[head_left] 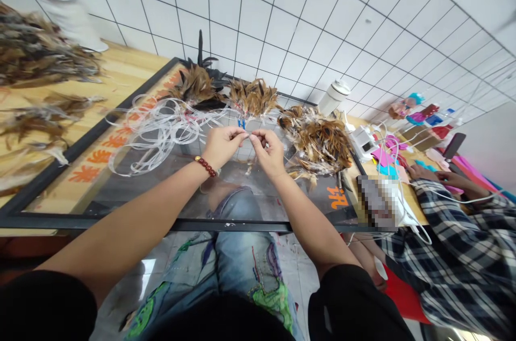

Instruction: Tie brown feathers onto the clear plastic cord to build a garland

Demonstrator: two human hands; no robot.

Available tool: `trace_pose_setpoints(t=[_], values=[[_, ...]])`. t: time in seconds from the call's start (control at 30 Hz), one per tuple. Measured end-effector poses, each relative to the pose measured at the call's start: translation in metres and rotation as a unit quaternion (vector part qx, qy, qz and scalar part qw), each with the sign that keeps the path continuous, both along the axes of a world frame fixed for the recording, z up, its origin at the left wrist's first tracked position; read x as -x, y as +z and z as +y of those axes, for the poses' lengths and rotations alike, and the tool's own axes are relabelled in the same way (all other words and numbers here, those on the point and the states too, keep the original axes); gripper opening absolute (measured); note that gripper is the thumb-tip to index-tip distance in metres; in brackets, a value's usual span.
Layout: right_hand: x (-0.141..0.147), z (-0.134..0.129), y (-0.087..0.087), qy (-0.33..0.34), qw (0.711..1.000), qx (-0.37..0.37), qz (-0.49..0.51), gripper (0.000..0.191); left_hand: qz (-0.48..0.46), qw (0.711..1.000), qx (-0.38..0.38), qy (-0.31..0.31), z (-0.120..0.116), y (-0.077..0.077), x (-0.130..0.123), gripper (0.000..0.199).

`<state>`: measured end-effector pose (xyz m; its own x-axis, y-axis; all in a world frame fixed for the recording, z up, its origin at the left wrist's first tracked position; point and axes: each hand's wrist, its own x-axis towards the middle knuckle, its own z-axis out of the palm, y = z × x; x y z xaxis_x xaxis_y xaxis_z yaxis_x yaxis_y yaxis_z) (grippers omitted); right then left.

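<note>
Over the glass-topped table, my left hand (223, 146) and my right hand (267, 153) meet with thumbs and forefingers pinched. Whatever lies between the fingertips is too small to make out. Just beyond them is a small blue clip (241, 123), close to the fringe of brown feathers (253, 98) at the table's back. Loops of narrow white ribbon (155, 134) spread to the left of my left hand, under a clump of brown and black feathers (197, 85). A larger heap of brown feathers (322, 139) lies right of my right hand.
A black frame (133, 94) edges the glass. More feathers (36, 50) and a white roll (66, 13) are on the wooden surface at left. To the right stand a white tumbler (334, 94) and a power strip with cables (363, 142). A person in a plaid sleeve (439, 206) sits there.
</note>
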<state>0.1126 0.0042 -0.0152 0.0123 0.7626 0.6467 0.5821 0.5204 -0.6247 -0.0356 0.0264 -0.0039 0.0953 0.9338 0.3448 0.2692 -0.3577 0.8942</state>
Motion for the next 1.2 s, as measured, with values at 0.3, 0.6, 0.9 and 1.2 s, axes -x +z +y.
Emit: trace_pose_setpoints(t=[0.3, 0.6, 0.9, 1.2], values=[[0.002, -0.002, 0.004, 0.010, 1.000, 0.018, -0.016, 0.019, 0.156, 0.974, -0.162, -0.027, -0.003, -0.002, 0.004, 0.021], [-0.022, -0.002, 0.015, 0.195, 0.967, 0.087, -0.135, 0.012, -0.028, 0.999, -0.028, 0.005, 0.007, -0.004, 0.002, 0.019], [-0.015, 0.000, 0.006, 0.159, 0.968, 0.145, -0.131, 0.008, -0.171, 0.980, 0.098, 0.005, 0.006, 0.001, -0.002, 0.012], [-0.016, 0.010, 0.009, 0.123, 0.876, 0.297, 0.359, 0.031, -0.235, 0.951, 0.190, -0.067, 0.001, 0.006, -0.002, 0.019]])
